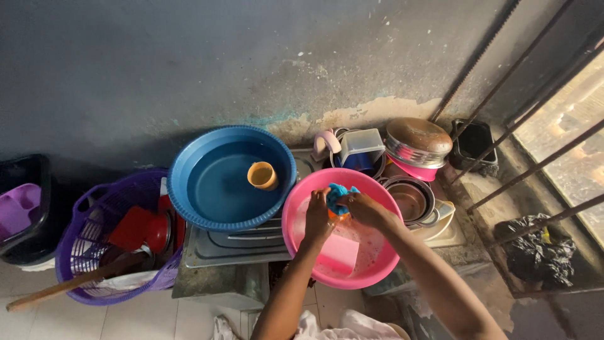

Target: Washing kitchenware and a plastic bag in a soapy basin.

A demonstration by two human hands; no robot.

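Over a pink basin (296,234) of soapy water, my left hand (318,217) grips a small orange item (332,215), mostly hidden by my fingers. My right hand (365,208) presses a blue cloth (338,194) onto that item. A pink rectangular object (340,254) lies in the water below my hands. To the left sits a blue basin (189,182) of water with an orange cup (262,175) floating in it.
A purple basket (82,252) with red ware and a wooden stick (63,288) stands at left. Behind the pink basin lie steel bowls (410,200), a lidded pot (418,142) and a white container (360,146). Black bag (535,249) and window bars (535,126) at right.
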